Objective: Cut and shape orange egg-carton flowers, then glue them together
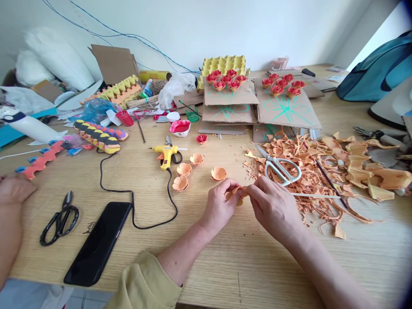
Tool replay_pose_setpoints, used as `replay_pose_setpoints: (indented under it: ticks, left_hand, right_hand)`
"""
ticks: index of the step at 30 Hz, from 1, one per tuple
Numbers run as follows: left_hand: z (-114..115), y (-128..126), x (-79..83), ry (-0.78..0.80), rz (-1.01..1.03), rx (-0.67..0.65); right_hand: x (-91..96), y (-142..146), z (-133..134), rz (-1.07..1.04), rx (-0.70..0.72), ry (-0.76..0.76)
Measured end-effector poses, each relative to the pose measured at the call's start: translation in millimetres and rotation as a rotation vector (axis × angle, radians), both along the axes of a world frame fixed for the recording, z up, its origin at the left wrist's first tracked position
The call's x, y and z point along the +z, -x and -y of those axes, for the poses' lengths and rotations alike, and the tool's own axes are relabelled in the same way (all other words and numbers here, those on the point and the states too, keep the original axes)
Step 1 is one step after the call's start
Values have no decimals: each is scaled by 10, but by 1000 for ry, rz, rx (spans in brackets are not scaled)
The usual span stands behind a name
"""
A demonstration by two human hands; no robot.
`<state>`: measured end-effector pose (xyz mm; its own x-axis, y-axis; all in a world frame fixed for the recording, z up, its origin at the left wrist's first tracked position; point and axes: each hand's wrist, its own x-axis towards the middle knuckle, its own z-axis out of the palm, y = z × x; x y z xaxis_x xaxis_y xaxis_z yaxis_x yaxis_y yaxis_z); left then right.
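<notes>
My left hand [222,202] pinches a small orange egg-carton cup [237,194] cut like petals. My right hand [273,204] is closed on the other edge of the same piece, and its fingertips partly hide it. A thin white stick [315,195] shows beyond the right hand; whether it is held or lies on the table, I cannot tell. Just past my left hand sits an orange petal cup [219,173]. More such cups [184,169] stand to its left, near a yellow glue gun [165,155]. Light-handled scissors [280,168] rest on orange scraps [309,159] beyond my right hand.
A black phone [98,244] and black scissors [59,221] lie at the left front. Red paper flowers [227,78] stand on cardboard [230,112] at the back. One red flower [201,138] sits near a red paint dish [180,127]. Another person's hand [16,189] rests far left.
</notes>
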<state>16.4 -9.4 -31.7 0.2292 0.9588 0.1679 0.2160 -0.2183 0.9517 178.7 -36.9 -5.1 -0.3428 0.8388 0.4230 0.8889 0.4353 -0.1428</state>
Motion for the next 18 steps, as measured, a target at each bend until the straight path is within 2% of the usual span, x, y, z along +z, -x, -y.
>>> replay_pose_setpoints:
  ticks: [3, 8, 11, 14, 18]
  left_hand:
    - [11, 2, 28, -19, 9, 4]
    - [33, 0, 56, -72, 5, 36]
    - [31, -2, 45, -78, -7, 42]
    - [23, -7, 32, -68, -6, 29]
    - [21, -15, 31, -19, 77, -11]
  right_hand:
    - [14, 0, -7, -11, 14, 11]
    - [7, 25, -27, -204, -10, 82]
    - [-8, 24, -28, -235, -13, 108]
    - [-17, 8, -20, -211, -24, 100]
    - [4, -8, -5, -69, -20, -2]
